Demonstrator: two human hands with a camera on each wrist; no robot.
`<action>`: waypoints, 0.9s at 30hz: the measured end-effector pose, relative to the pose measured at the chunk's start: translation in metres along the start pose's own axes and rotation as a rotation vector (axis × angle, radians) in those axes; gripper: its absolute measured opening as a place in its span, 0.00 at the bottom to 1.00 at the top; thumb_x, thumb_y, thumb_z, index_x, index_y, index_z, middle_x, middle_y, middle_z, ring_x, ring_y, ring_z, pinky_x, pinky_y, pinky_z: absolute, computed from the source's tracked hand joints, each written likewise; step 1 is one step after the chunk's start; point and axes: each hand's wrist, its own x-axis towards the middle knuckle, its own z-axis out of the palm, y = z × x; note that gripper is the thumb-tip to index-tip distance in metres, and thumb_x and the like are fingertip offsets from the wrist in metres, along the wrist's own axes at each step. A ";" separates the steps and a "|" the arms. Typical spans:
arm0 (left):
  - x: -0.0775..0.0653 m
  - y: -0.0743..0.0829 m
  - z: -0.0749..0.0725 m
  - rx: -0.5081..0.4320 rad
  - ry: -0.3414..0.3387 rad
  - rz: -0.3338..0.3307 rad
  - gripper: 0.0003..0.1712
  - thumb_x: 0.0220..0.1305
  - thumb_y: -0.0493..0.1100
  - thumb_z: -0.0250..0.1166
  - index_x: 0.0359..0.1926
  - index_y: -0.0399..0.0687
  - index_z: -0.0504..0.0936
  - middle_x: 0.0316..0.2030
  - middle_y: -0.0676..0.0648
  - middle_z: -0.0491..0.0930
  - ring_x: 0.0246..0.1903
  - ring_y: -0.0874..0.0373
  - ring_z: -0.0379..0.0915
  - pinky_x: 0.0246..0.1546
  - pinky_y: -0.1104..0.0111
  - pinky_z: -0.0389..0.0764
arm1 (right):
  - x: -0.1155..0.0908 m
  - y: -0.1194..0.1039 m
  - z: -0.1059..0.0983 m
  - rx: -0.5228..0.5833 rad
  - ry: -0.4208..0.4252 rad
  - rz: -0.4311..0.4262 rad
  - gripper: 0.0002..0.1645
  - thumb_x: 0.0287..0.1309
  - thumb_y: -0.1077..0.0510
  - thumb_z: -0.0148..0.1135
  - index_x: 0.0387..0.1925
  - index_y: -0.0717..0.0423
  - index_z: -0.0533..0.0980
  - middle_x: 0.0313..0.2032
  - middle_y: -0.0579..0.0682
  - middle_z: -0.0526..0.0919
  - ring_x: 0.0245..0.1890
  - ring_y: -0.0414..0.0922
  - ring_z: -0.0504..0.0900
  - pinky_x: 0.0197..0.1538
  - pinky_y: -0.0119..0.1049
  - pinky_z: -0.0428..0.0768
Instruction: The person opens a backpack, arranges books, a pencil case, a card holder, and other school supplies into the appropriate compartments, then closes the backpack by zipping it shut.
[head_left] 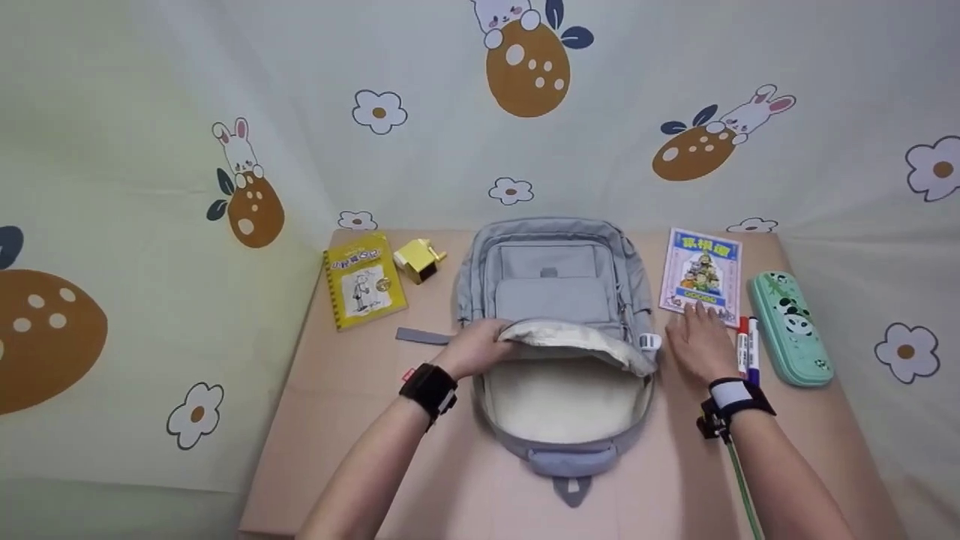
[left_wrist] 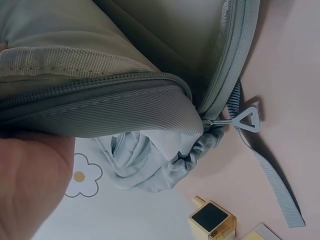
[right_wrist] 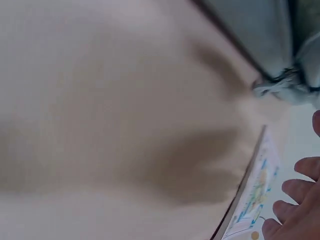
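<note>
1. A person's left hand (head_left: 474,349) is gripping the pale-lined, zip-edged flap (head_left: 570,337) of a grey-blue fabric backpack (head_left: 555,296), the flap's rim running between thumb and fingers.
2. The backpack is lying front side up on a pinkish-tan table (head_left: 337,435), its main compartment gaping toward the person, below and to the right of the gripping fingers.
3. The right hand (head_left: 701,345) is stretching its slightly parted fingers toward a thin booklet with a pink-and-purple illustrated cover (head_left: 701,266); the fingers are holding nothing.
4. The booklet is lying to the right of the backpack, its lower edge meeting the fingertips in the head view; whether they are touching it, the pictures cannot tell.
5. 2 slim white-barrelled markers, 1 red-capped (head_left: 743,346) and 1 with a blue-violet end (head_left: 754,371), are lying side by side just right of that hand, near a mint-green panda pencil case (head_left: 793,330).
6. At far left, a yellow cartoon-covered book (head_left: 365,281) is lying beside a small yellow box-shaped object with a dark face (head_left: 418,259).
</note>
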 end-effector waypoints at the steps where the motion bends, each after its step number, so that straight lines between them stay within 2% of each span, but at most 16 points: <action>1: 0.000 0.000 0.000 -0.002 -0.003 0.003 0.05 0.71 0.41 0.62 0.40 0.48 0.85 0.31 0.54 0.78 0.26 0.61 0.69 0.32 0.65 0.72 | 0.003 0.002 0.002 -0.038 -0.014 -0.001 0.42 0.80 0.45 0.36 0.73 0.79 0.52 0.72 0.80 0.50 0.73 0.75 0.47 0.73 0.65 0.44; 4: 0.001 0.001 0.002 -0.003 -0.012 0.009 0.05 0.70 0.40 0.62 0.40 0.48 0.84 0.31 0.54 0.77 0.26 0.61 0.68 0.31 0.65 0.71 | 0.010 0.003 0.004 -0.087 -0.059 0.010 0.43 0.79 0.45 0.39 0.74 0.79 0.49 0.73 0.80 0.47 0.74 0.75 0.43 0.73 0.66 0.42; 8: 0.001 0.001 0.003 -0.014 -0.016 0.009 0.05 0.71 0.40 0.61 0.40 0.49 0.85 0.31 0.54 0.77 0.26 0.61 0.68 0.32 0.65 0.71 | 0.019 0.003 0.005 -0.081 -0.109 0.031 0.47 0.79 0.39 0.38 0.76 0.74 0.46 0.74 0.78 0.42 0.74 0.76 0.38 0.72 0.69 0.39; 12: 0.000 0.002 0.004 -0.020 -0.013 0.015 0.07 0.72 0.42 0.62 0.44 0.50 0.86 0.35 0.55 0.81 0.29 0.62 0.71 0.36 0.65 0.75 | 0.026 0.008 0.007 -0.084 -0.132 0.036 0.52 0.77 0.34 0.37 0.77 0.74 0.44 0.75 0.78 0.40 0.73 0.77 0.37 0.72 0.70 0.37; 17: -0.001 0.001 0.005 -0.014 -0.023 0.003 0.12 0.71 0.42 0.62 0.51 0.50 0.87 0.41 0.54 0.85 0.32 0.61 0.74 0.40 0.64 0.79 | 0.028 0.018 0.013 -0.069 -0.192 0.058 0.54 0.76 0.32 0.33 0.77 0.74 0.40 0.75 0.77 0.35 0.74 0.76 0.33 0.72 0.68 0.35; 23: -0.001 -0.001 0.003 0.019 -0.028 0.007 0.15 0.72 0.42 0.62 0.56 0.49 0.86 0.48 0.52 0.86 0.38 0.62 0.77 0.49 0.62 0.80 | 0.025 0.016 0.021 -0.041 -0.182 0.032 0.48 0.79 0.38 0.34 0.76 0.74 0.41 0.75 0.76 0.37 0.73 0.76 0.35 0.73 0.67 0.37; 27: -0.002 -0.001 0.004 0.025 -0.030 0.013 0.14 0.73 0.43 0.62 0.55 0.49 0.86 0.47 0.52 0.86 0.38 0.61 0.77 0.48 0.62 0.80 | 0.023 0.015 0.022 -0.053 -0.177 0.013 0.44 0.80 0.43 0.34 0.76 0.75 0.42 0.76 0.75 0.40 0.74 0.76 0.37 0.73 0.67 0.38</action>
